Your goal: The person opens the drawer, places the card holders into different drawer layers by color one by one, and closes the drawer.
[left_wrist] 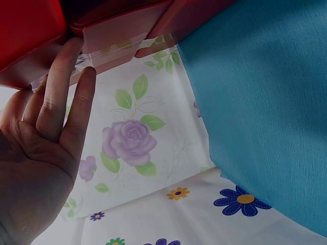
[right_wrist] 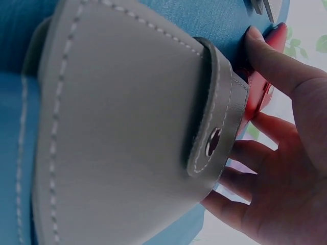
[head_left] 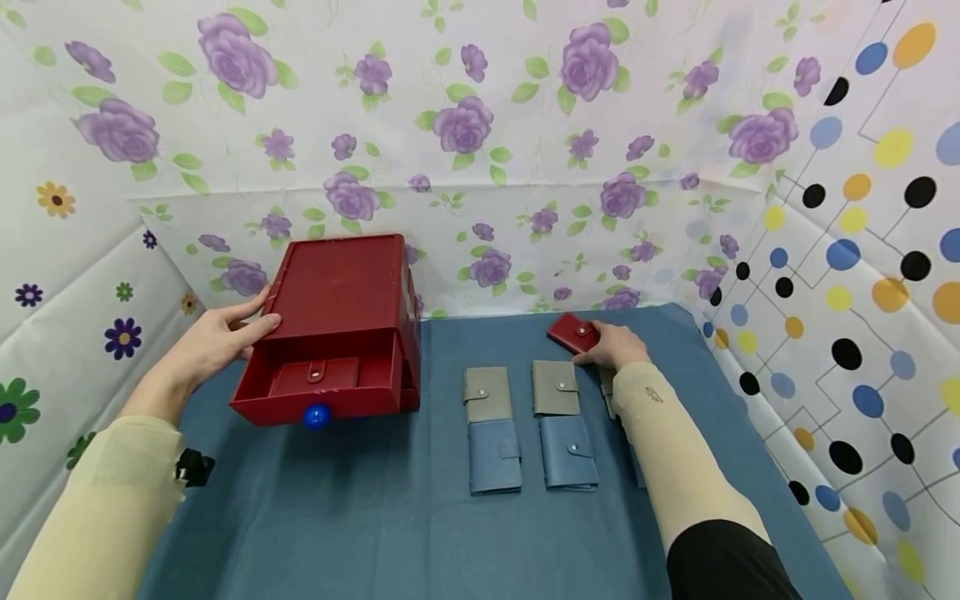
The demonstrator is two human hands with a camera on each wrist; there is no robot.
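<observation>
A red drawer box [head_left: 341, 283] stands at the left with its upper drawer [head_left: 255, 408] pulled out. A red snap wallet [head_left: 315, 376] lies in that drawer. My left hand [head_left: 221, 337] rests on the box's left edge, thumb on top; its fingers touch the side, fairly straight in the left wrist view. At the far right, my right hand [head_left: 617, 345] pinches a second red snap wallet [head_left: 572, 332] between thumb and index finger, its other fingers near a grey wallet [right_wrist: 127, 117]. My sleeve hides most of the right-hand wallets in the head view.
Grey wallets [head_left: 487, 393] lie behind blue wallets [head_left: 495, 457] in columns on the blue cloth [head_left: 390, 517]. A blue knob [head_left: 317, 416] sticks out of the drawer front. Flowered sheeting [head_left: 480, 250] stands behind; dotted sheeting [head_left: 847, 300] rises at the right.
</observation>
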